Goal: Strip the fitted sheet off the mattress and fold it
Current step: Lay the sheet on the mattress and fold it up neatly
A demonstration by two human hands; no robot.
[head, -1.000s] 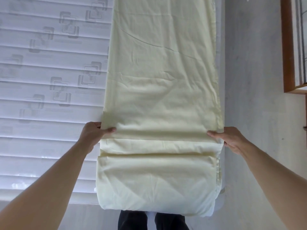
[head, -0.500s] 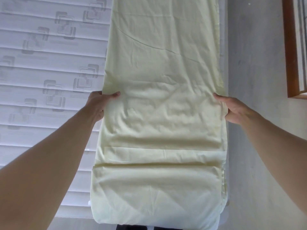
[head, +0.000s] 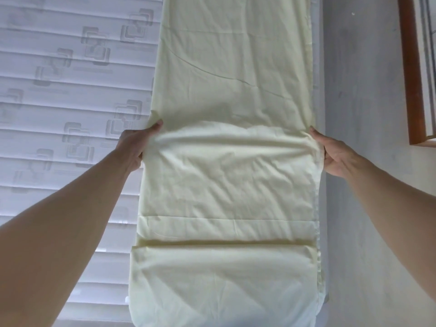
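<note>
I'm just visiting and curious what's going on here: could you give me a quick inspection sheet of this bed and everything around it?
Surface: bare quilted white mattress with a square pattern, sheet already off it.
Job's things: pale yellow fitted sheet lies as a long narrow strip along the mattress's right edge, its near end folded over in layers.
Clutter: nothing seen.
Hands: left hand grips the strip's left edge; right hand grips its right edge, at the same fold line.
Cables: nothing seen.
Surroundings: grey floor to the right; a wooden frame at the far right.
</note>
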